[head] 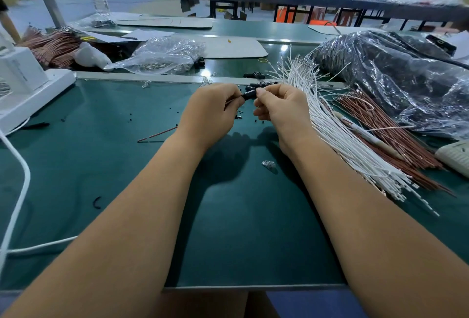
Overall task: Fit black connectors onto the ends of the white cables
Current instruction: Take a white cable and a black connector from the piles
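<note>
Curled fingers (229,94) are hiding most of the black connector (247,95) between them; whatever cable is entering it is lying behind the fingers, too covered to tell.

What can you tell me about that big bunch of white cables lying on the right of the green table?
The white cables form a thick loose bundle of thin, plastic-coated wires lying flat on the green mat. They fan out at both ends, the near ends cut plain, the far ends curling upward with small tips. Reddish-brown wires lie beside and partly under them. The right hand and forearm rest against the bundle's left edge.
</note>
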A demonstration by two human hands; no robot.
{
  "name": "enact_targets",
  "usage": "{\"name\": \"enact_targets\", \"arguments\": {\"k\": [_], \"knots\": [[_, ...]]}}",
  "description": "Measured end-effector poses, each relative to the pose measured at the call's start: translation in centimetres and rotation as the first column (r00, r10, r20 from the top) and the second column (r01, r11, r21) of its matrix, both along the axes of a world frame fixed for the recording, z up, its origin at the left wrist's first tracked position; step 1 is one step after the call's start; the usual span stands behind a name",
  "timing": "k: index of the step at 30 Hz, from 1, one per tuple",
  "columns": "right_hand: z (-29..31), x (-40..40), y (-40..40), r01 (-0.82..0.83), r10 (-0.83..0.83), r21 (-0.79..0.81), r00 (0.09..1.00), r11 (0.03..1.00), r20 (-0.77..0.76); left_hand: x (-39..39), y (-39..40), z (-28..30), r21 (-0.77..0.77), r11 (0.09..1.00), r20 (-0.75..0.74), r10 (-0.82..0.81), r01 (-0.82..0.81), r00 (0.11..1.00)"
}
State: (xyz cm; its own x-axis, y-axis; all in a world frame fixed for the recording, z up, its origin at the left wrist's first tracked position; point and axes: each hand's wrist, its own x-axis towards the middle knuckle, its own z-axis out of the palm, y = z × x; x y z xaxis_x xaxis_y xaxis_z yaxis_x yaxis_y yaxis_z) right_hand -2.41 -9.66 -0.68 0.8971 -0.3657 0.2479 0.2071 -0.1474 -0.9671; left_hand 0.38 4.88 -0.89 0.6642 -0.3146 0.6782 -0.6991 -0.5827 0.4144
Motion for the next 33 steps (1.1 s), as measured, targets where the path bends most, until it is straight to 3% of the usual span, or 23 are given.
{"name": "enact_targets", "arguments": {"k": [8,15,21,25,27,29,31,33], "knots": [[0.1,-0.1,0.0,0.089,-0.071,-0.171,0.992,0.981,0.106,0.0,0.0,0.0,-0.014,1.000,0.000,0.012,-0.012,1.000],[0.1,-0.4,0.6,0.076,-0.043,-0.303,0.992,0.950,0.115,0.2,0.1,0.0,-0.032,0.999,-0.038,0.026,-0.028,0.999],[-0.1,-0.1,0.2,0.088,-0.053,-0.347,0.993,0.934,0.108,0.2,0.0,0.3,0.042,0.998,-0.103,-0.034,0.038,0.994],[0.3,-0.3,0.2,0.083,-0.056,-0.356,0.995,0.931,0.084,0.3,0.3,0.3,-0.082,0.996,-0.140,0.019,-0.030,0.990],[1.3,-0.7,-0.2,0.023,-0.030,-0.470,1.000,0.882,-0.007,0.8,0.7,0.1,-0.154,0.978,-0.182,0.112,-0.141,0.977],[2.7,-1.2,-1.1,-0.234,0.089,-0.586,0.960,0.776,-0.265,1.5,1.2,-0.1,-0.179,0.957,-0.241,0.182,-0.228,0.953],[4.2,-2.0,-1.8,-0.588,0.183,-0.574,0.772,0.570,-0.609,2.0,1.5,-0.4,-0.182,0.947,-0.303,0.203,-0.266,0.931],[5.0,-2.5,-2.1,-0.761,0.157,-0.521,0.611,0.387,-0.776,2.3,1.6,-0.6,-0.169,0.946,-0.353,0.206,-0.278,0.913]]}}
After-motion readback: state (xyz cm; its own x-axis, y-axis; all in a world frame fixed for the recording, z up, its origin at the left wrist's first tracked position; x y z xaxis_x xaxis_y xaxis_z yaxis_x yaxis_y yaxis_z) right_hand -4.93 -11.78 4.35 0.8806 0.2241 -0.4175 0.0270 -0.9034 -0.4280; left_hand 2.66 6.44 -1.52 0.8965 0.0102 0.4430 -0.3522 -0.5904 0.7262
